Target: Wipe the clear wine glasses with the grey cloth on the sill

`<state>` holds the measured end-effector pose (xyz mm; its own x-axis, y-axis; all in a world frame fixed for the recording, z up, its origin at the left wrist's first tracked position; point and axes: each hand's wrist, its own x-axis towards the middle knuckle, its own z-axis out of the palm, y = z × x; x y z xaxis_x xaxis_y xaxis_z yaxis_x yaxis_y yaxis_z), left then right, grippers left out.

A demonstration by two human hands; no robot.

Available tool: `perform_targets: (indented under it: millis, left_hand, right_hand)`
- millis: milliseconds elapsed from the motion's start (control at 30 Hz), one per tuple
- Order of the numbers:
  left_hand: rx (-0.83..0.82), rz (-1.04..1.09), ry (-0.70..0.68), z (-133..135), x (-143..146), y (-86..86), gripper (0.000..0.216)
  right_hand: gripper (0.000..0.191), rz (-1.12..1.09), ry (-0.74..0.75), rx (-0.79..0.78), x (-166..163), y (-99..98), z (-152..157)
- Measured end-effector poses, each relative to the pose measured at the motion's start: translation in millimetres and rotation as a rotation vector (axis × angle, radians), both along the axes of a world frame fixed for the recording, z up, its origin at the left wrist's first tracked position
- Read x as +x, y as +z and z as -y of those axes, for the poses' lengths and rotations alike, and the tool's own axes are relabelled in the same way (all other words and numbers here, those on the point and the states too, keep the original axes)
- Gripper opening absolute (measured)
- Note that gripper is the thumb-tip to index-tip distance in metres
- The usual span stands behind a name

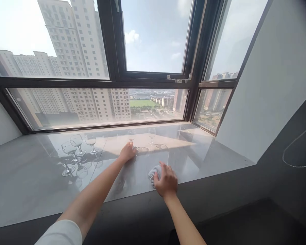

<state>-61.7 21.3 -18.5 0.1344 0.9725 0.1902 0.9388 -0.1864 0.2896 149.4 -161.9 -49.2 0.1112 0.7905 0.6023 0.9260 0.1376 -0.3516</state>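
My left hand (128,152) reaches across the sill with its fingers closed around the stem of a clear wine glass (131,133); the glass's foot is mostly hidden. Nearer the front edge, my right hand (166,180) grips a crumpled pale grey cloth (154,173) that rests on the sill. A second clear wine glass (151,135) stands upright close to the window, right of the held one. To the left, several stemmed glasses stand in a group, among them a front one (68,149) and a right-hand one (90,140).
The glossy grey sill (206,160) mirrors the glasses and ends in a front edge. Dark window frames (153,83) with a metal latch (177,81) rise behind it. A white wall (260,85) bounds the right side, where a looped cord (297,166) hangs.
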Motion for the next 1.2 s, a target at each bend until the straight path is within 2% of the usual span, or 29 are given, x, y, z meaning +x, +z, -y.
perform_targets:
  millis: [300, 533, 633, 833, 1200]
  left_hand:
    - [-0.028, -0.037, 0.222, 63, -107, -2.9, 0.056]
    - [-0.076, -0.017, 0.42, 74, -172, 2.6, 0.056]
    - [-0.081, -0.015, 0.453, 73, -183, -0.4, 0.058]
    - [-0.093, -0.013, 0.479, 73, -187, -7.4, 0.065]
    - [-0.083, 0.0, 0.512, 82, -180, -3.6, 0.06]
  right_hand:
    - [0.038, 0.03, -0.02, -0.014, 1, -1.6, 0]
    - [0.038, 0.029, -0.032, -0.085, 1, 1.0, 1]
    - [0.038, 0.031, -0.031, -0.093, 1, 1.9, 1]
    - [0.037, 0.053, -0.033, -0.066, 1, -0.4, 0]
    - [0.037, 0.042, -0.023, -0.039, 2, -3.6, -1]
